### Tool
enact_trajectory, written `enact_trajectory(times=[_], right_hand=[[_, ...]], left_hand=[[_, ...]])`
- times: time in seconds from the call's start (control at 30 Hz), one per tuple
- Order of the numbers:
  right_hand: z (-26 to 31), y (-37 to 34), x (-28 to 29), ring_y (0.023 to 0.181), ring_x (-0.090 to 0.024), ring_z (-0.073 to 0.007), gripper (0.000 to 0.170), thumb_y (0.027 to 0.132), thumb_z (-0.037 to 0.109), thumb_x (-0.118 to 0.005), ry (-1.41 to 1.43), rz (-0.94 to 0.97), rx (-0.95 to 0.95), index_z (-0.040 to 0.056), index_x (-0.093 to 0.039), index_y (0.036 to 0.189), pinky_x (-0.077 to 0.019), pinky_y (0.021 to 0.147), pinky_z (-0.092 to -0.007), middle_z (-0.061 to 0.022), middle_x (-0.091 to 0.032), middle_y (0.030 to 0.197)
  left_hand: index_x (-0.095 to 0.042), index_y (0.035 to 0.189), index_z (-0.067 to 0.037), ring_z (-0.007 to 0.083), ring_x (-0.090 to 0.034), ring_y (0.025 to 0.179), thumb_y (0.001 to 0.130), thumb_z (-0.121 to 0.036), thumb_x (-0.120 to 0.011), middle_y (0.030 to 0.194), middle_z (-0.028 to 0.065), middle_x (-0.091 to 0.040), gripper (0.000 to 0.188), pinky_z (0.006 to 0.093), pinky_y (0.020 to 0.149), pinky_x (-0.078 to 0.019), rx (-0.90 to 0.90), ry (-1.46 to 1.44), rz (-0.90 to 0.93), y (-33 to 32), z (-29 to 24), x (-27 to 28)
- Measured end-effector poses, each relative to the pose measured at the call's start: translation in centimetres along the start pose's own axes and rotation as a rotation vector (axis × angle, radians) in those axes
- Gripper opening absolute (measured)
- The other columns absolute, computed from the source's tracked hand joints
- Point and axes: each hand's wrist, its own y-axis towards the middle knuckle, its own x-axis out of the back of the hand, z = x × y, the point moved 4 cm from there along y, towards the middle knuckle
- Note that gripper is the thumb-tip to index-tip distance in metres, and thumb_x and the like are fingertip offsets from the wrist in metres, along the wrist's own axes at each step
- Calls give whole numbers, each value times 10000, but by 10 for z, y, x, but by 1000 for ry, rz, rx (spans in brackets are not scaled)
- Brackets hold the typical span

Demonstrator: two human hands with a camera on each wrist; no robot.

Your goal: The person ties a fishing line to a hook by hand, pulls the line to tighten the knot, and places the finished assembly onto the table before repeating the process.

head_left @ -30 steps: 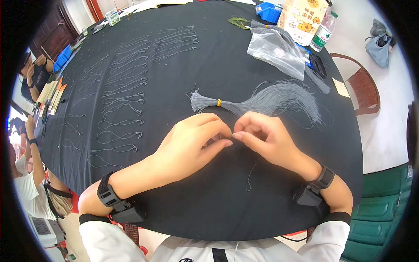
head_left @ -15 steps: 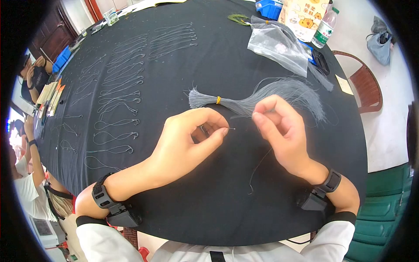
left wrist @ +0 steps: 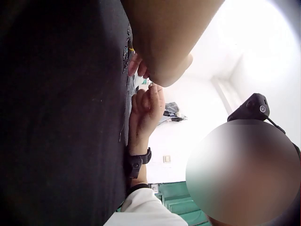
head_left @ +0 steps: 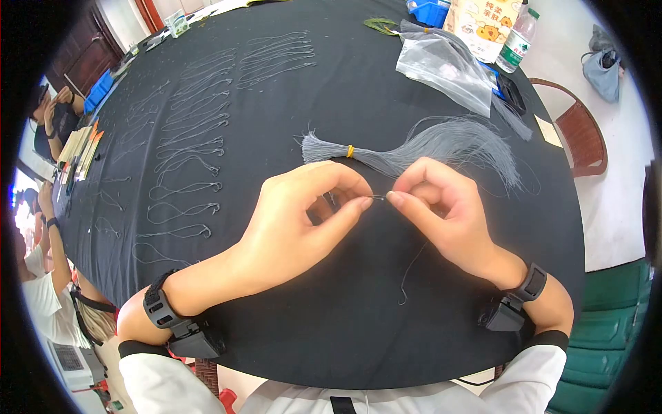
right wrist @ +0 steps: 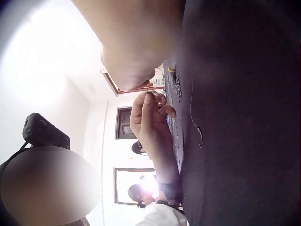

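Above the black table, my left hand (head_left: 303, 224) pinches a thin, small piece (head_left: 378, 198) between thumb and index finger. My right hand (head_left: 445, 217) faces it across a narrow gap, thumb and index fingertip together at the piece's other end. A grey line (head_left: 412, 270) hangs below the right hand, with a small hook at its lower end; the hook (right wrist: 201, 137) shows in the right wrist view too. Behind the hands lies a bundle of grey strands (head_left: 386, 157) tied with a yellow band (head_left: 350, 151). What the fingertips cover is hidden.
Looped grey lines (head_left: 185, 210) lie in columns on the black tablecloth (head_left: 310, 331) at the left. At the back right are a plastic bag (head_left: 448, 72), a bottle (head_left: 517, 43), a printed package (head_left: 480, 26) and a blue bin (head_left: 429, 11). Other people sit at the far left.
The hands drew apart, showing a small tip at my left fingers; since then my right hand has come back left to it. The hanging line has moved slightly right.
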Motion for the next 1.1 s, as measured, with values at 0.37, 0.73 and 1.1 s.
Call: enact_trajectory(times=[0.37, 0.73, 1.1], right_hand=[[0, 0, -2, 523, -309, 13, 75, 898, 62, -622, 30, 79, -60, 3, -577, 885, -223, 477, -209, 70, -414, 527], [-2, -2, -6, 546, -339, 13, 70, 900, 55, -605, 89, 135, -16, -13, -616, 908, -236, 482, -207, 70, -460, 576], [1, 1, -4, 506, -292, 7, 85, 885, 74, -625, 112, 141, -84, -8, -651, 884, -207, 466, -218, 88, -394, 545]], left_hand=[[-637, 900, 0, 139, -633, 729, 825, 3, -650, 843, 68, -641, 77, 248, 560, -508, -4, -55, -54, 1, 0, -3], [-623, 902, -23, 170, -617, 685, 784, 38, -651, 787, 66, -604, 136, 264, 533, -484, -272, 156, 14, 0, -7, -3], [-641, 901, -2, 162, -634, 735, 766, 76, -649, 846, 94, -636, 156, 254, 612, -510, -278, 213, 12, -1, -12, -1]])
